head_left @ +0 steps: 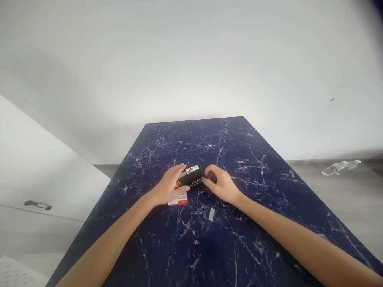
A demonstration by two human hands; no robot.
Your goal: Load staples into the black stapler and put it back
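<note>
A black stapler (191, 178) with an orange part at its left end lies at the middle of the table. My left hand (169, 187) is closed around its left end, thumb along the near side. At the stapler's right end, my right hand (220, 184) has its thumb and curled index finger pinched on the tip; what lies between those fingertips is hidden. Under my left hand a red and white packet (179, 199) sticks out. Just behind the stapler is a small white box (192, 170) with a dark picture on it. Nearer to me lies a grey strip of staples (211, 215).
The dark blue marbled table (209, 247) narrows toward a white wall (191, 59). On the floor to the right lie clear plastic bottles (335, 168). A white cabinet or door with a dark handle (38, 205) stands at the left.
</note>
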